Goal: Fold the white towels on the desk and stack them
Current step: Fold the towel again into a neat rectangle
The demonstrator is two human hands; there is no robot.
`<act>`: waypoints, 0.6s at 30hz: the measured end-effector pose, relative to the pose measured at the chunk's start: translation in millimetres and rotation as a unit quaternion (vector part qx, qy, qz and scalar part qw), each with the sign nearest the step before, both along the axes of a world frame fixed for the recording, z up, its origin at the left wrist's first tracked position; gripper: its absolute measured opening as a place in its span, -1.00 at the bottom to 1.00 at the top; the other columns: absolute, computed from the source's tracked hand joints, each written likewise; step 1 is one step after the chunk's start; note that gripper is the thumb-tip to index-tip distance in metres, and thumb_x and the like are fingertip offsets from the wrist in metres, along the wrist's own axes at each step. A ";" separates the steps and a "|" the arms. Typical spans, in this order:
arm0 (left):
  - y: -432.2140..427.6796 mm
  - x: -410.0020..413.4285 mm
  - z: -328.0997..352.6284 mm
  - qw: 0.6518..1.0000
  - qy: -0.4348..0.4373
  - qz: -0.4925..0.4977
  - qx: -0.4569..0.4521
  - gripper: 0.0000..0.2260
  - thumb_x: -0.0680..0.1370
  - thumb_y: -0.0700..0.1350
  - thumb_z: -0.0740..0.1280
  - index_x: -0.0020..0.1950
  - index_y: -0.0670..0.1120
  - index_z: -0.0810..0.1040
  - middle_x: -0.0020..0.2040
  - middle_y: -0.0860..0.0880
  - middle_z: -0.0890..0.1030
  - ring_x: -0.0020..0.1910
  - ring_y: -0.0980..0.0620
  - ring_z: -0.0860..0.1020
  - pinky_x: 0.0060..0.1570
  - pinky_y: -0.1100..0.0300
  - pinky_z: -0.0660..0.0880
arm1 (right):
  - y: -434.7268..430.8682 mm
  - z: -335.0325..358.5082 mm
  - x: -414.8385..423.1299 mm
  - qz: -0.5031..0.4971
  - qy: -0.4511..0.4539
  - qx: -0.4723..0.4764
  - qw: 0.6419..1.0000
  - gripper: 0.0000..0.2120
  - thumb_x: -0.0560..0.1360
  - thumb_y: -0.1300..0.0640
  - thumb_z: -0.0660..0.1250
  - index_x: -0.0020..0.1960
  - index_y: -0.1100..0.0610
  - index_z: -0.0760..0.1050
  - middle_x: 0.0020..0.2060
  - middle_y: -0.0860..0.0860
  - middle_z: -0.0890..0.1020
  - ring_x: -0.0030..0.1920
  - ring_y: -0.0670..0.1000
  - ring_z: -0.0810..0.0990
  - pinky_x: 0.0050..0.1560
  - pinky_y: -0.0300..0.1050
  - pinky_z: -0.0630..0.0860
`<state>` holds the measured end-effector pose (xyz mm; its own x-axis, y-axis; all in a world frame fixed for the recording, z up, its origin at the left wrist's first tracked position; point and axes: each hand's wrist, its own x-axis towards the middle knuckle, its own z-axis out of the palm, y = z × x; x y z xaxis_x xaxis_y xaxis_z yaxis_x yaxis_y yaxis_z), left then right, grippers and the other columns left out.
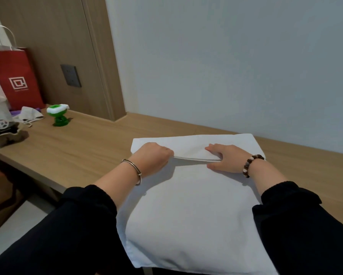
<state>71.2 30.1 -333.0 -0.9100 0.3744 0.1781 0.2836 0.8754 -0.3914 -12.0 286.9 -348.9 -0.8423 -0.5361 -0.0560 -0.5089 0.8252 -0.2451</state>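
Pinching the fold of the white towel, the left hand curls its fingers over it. The right hand nips the same fold between thumb and fingers. The towel lies spread on the wooden desk. A red bag and a green toy stand far to the left.

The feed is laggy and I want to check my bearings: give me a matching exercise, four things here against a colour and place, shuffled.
1 towel
2 paper bag
3 toy
4 socket

a green, standing on the desk
b red, far left
c white, held by the left hand and right hand
d dark grey, set in the wood panel

Pairs: 1-c, 2-b, 3-a, 4-d.
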 end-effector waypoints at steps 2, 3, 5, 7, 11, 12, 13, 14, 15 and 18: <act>4.1 6.2 -10.6 1.000 0.000 0.010 0.004 -0.81 0.56 -0.17 0.08 0.01 -0.07 0.47 -0.04 -0.03 0.61 -0.13 -0.12 0.53 -0.22 0.14 0.32 | 0.0 0.7 0.9 -0.004 0.007 0.000 1.000 -0.40 0.49 -0.11 0.27 0.49 -0.09 0.20 0.49 -0.14 0.19 0.48 -0.07 0.16 0.42 -0.14 0.13; 4.3 8.1 -17.1 1.000 0.003 0.014 0.027 -0.78 0.58 -0.15 0.07 0.05 -0.06 0.50 0.01 -0.01 0.61 -0.05 -0.12 0.56 -0.14 0.14 0.38 | -0.2 1.6 1.6 -0.003 0.008 0.006 1.000 -0.42 0.50 -0.06 0.26 0.49 -0.08 0.21 0.50 -0.13 0.19 0.48 -0.06 0.17 0.42 -0.15 0.14; 0.5 9.4 -26.4 0.995 0.005 0.019 0.102 -0.74 0.61 -0.10 0.07 0.14 -0.05 0.52 0.12 0.01 0.60 0.08 -0.08 0.56 0.02 0.11 0.42 | -2.2 4.4 3.2 0.007 0.010 0.032 0.999 -0.45 0.53 0.07 0.20 0.50 -0.04 0.19 0.51 -0.09 0.17 0.48 -0.03 0.17 0.41 -0.14 0.14; -2.4 10.0 -31.2 0.989 0.017 0.013 0.150 -0.73 0.62 -0.09 0.07 0.14 -0.04 0.54 0.13 0.02 0.60 0.09 -0.08 0.55 0.00 0.10 0.43 | -4.0 7.4 5.8 0.016 0.022 0.075 0.997 -0.44 0.55 0.18 0.13 0.53 -0.02 0.12 0.52 -0.04 0.13 0.49 0.01 0.16 0.42 -0.13 0.11; -1.4 15.0 -33.2 0.977 0.033 0.003 0.212 -0.76 0.60 -0.09 0.15 0.12 -0.06 0.59 0.11 -0.02 0.63 0.04 -0.15 0.57 -0.02 0.07 0.45 | -7.9 16.2 15.1 -0.006 0.073 0.141 0.987 -0.54 0.57 0.27 0.10 0.46 0.12 0.23 0.37 0.11 0.39 0.34 0.15 0.38 0.33 0.00 0.33; -1.2 15.6 -32.8 0.977 0.033 0.004 0.213 -0.76 0.60 -0.09 0.16 0.13 -0.06 0.59 0.10 -0.02 0.63 0.04 -0.15 0.57 -0.02 0.07 0.45 | -8.1 19.3 17.3 -0.020 0.102 0.150 0.983 -0.61 0.55 0.28 0.11 0.37 0.15 0.34 0.26 0.12 0.48 0.24 0.15 0.47 0.24 0.01 0.42; -1.4 15.6 -32.4 0.976 0.034 0.003 0.214 -0.76 0.60 -0.09 0.17 0.13 -0.05 0.60 0.09 -0.02 0.64 0.03 -0.15 0.58 -0.03 0.08 0.45 | -8.4 23.4 18.2 -0.033 0.134 0.158 0.978 -0.66 0.52 0.30 0.12 0.27 0.18 0.43 0.16 0.13 0.55 0.15 0.14 0.53 0.16 -0.01 0.47; -2.2 15.4 -32.0 0.974 0.037 0.000 0.223 -0.77 0.59 -0.10 0.19 0.12 -0.06 0.61 0.07 -0.05 0.65 0.01 -0.17 0.58 -0.05 0.08 0.45 | -8.1 27.6 17.9 -0.043 0.162 0.164 0.972 -0.69 0.49 0.32 0.14 0.18 0.19 0.49 0.08 0.13 0.58 0.08 0.14 0.56 0.11 -0.05 0.49; -2.7 15.4 -31.6 0.971 0.040 -0.004 0.237 -0.78 0.58 -0.12 0.21 0.11 -0.08 0.62 0.05 -0.08 0.66 -0.01 -0.19 0.59 -0.07 0.07 0.45 | -7.5 30.7 17.3 -0.051 0.181 0.163 0.969 -0.70 0.47 0.34 0.15 0.14 0.19 0.51 0.05 0.12 0.60 0.06 0.13 0.58 0.06 -0.10 0.50; -2.5 17.0 -31.9 0.964 0.038 -0.010 0.264 -0.79 0.57 -0.16 0.25 0.11 -0.09 0.64 0.03 -0.12 0.66 -0.03 -0.22 0.60 -0.06 0.04 0.47 | 0.5 26.6 19.6 -0.063 0.171 0.134 0.974 -0.66 0.51 0.30 0.15 0.21 0.14 0.52 0.13 0.09 0.59 0.13 0.13 0.56 0.14 -0.09 0.47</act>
<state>88.2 27.6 -364.8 -0.8804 0.2298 0.4147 0.2897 0.9532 0.0868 7.6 287.3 -322.3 -0.8946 -0.4317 0.1154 -0.4134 0.8976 0.1530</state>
